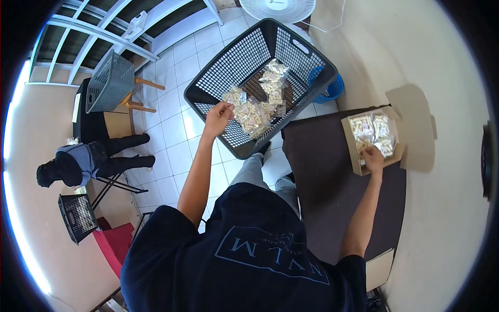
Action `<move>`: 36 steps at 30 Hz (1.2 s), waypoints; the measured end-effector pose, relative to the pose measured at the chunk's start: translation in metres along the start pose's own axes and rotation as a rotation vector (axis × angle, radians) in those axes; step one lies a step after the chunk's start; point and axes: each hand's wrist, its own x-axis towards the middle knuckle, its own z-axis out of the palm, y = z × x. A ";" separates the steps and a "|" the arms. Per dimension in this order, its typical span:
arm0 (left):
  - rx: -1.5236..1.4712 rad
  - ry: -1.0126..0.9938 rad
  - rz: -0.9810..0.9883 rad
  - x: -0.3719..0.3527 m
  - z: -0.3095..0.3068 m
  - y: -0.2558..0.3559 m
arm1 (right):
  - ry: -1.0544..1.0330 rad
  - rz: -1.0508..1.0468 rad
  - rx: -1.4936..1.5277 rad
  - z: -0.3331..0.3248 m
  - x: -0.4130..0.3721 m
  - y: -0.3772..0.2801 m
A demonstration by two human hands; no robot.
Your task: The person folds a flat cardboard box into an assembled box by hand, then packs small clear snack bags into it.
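Observation:
My left hand (219, 117) is closed in a pinch at the edge of a clear plastic bag of small pale pieces (251, 116), at the near left side of a dark perforated basket (228, 62). More such bags (274, 80) lie in the basket, to the right of that one. My right hand (372, 158) reaches into an open cardboard box (358, 156), its fingers curled on a clear bag at the near end, their tips partly hidden. Similar filled bags (382, 130) lie side by side in the box. The box flap (413, 127) leans toward the wall.
The box stands on a dark brown table (332, 182) against the wall. Behind the basket are a blue bin (334, 89) and a white fan (277, 5). To the left, another person (78, 161) stands near a black basket (78, 216). A grey basket (110, 80) sits on a wooden stool (140, 101).

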 end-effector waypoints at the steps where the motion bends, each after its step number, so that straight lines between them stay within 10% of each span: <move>1: -0.016 0.018 0.015 0.016 -0.007 -0.008 | 0.118 -0.043 0.067 0.001 -0.002 0.014; 5: 0.144 0.037 0.046 0.092 -0.023 -0.069 | 0.392 0.155 0.273 -0.033 -0.057 -0.037; 12: 0.515 -0.223 0.073 0.178 0.022 -0.164 | 0.287 0.369 0.535 0.010 -0.158 -0.121; 17: 0.493 -0.767 0.117 0.173 0.086 -0.200 | 0.114 0.513 0.595 0.068 -0.219 -0.156; 23: 0.786 -0.634 0.147 0.113 0.144 -0.171 | 0.012 0.636 0.588 0.091 -0.228 -0.214; 36: -0.177 -0.614 0.251 0.148 0.035 -0.047 | 0.113 0.186 0.454 0.061 -0.121 -0.303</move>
